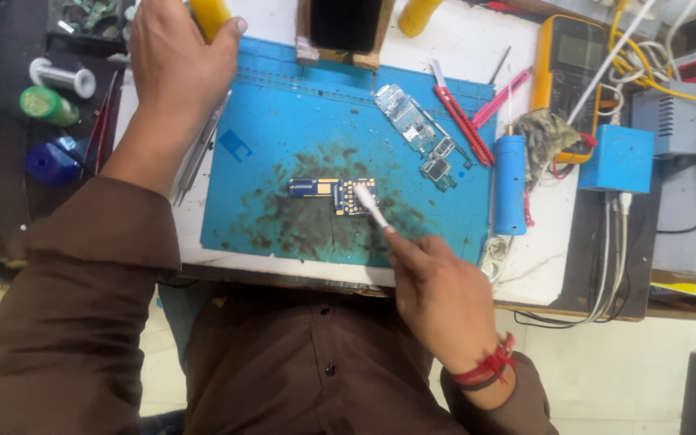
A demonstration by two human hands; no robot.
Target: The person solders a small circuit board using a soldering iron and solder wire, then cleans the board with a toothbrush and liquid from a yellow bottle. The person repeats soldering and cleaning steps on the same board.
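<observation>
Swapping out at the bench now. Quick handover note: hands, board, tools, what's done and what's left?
Left hand: up at the far left edge of the blue mat, closed on a yellow handle.
Right hand: holds a white stick, its tip on the small blue board.
Board lies flat mid-mat, on dark smears. A second board lies to its right; tweezers lie at the mat's left edge.
Done: small board is laid out and the stick is on its gold pad area.
Left: cannot tell how much of the pad area has been worked; second board lies untouched.
</observation>
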